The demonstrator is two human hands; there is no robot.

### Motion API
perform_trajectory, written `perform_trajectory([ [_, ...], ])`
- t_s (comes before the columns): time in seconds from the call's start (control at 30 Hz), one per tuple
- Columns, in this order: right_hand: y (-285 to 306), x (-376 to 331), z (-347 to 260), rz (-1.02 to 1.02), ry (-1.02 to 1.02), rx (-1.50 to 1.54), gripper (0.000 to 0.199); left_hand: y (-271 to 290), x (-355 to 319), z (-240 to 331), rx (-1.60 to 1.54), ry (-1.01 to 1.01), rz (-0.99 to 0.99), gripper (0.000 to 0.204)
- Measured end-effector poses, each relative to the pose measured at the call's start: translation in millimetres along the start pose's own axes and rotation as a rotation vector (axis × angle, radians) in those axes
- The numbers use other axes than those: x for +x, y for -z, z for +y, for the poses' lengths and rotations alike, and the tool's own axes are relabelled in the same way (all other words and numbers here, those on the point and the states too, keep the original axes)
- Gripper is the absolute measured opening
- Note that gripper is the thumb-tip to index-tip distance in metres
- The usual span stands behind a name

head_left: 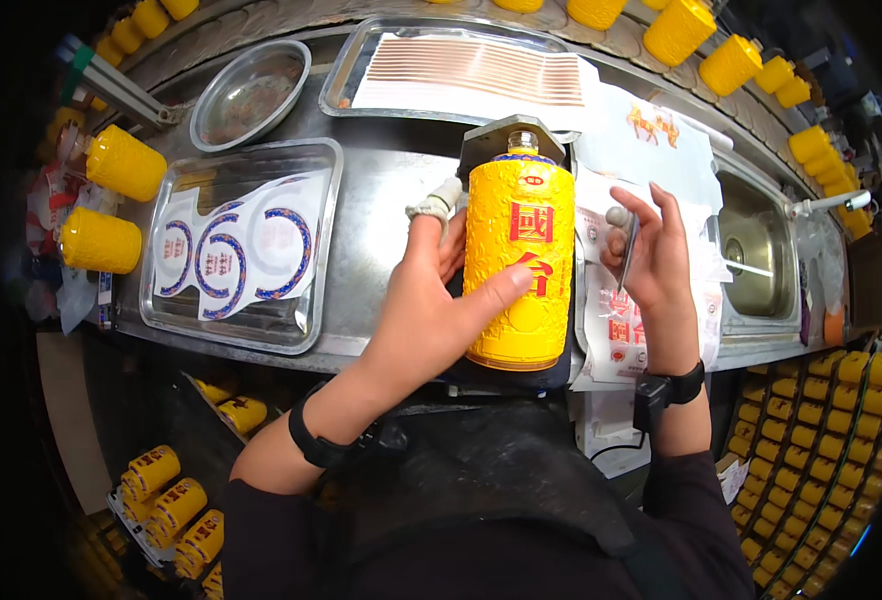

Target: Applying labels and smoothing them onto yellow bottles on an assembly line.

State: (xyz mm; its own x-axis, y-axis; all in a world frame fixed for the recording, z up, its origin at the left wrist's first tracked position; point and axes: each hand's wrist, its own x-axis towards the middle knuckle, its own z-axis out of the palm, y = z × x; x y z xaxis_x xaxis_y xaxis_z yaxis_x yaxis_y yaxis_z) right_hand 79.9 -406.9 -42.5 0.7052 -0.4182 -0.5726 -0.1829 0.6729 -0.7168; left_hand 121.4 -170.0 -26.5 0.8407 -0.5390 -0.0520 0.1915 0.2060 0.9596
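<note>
A yellow bottle (517,330) with raised patterning, red characters and a clear glass neck leans on a dark support at the bench edge. My left hand (431,290) grips its left side, thumb across the front and fingers partly hidden behind. White cloth wraps one of that hand's fingertips. To the right of the bottle and apart from it, my right hand (659,260) is closed around a thin metal tool (627,250), whose exact kind I cannot make out. A pale cover sits on one right fingertip. Behind the bottle's neck stands a dark angular block (477,146).
Left lies a metal tray (330,200) with blue-patterned curved labels; behind it stands a metal bowl (301,70). A rear tray (336,90) bears striped strips. Printed sheets (701,270) and a sink (787,262) are at right. Yellow bottles (129,163) surround the bench.
</note>
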Motion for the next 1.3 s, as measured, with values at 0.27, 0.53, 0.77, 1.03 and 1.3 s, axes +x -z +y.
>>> perform_trajectory([
  [0.27, -23.9, -55.7, 1.8, -0.223, 0.731, -0.595, 0.049, -1.2, -8.9, -6.5, 0.014, -0.046, -0.003, 0.058],
  [0.53, -67.0, -42.2, -12.4, -0.490, 1.240, -1.133, 0.024, 0.8, -7.0, -13.4, 0.019, -0.094, -0.003, 0.055],
  [0.77, -86.6, -45.0, -34.3, -0.446, 1.107, -1.004, 0.023, -1.1, -7.7, -9.6, -0.012, -0.081, 0.021, 0.056],
  [1.03, -94.1, -25.6, -36.4, -0.340, 1.319, -1.107, 0.022, -1.9, -6.9, -16.6, -0.017, -0.076, -0.034, 0.068],
  [1.3, -87.8, -36.3, -28.5, -0.445, 1.442, -1.121, 0.025, -1.0, -5.3, -15.8, 0.006, -0.054, -0.064, 0.062],
])
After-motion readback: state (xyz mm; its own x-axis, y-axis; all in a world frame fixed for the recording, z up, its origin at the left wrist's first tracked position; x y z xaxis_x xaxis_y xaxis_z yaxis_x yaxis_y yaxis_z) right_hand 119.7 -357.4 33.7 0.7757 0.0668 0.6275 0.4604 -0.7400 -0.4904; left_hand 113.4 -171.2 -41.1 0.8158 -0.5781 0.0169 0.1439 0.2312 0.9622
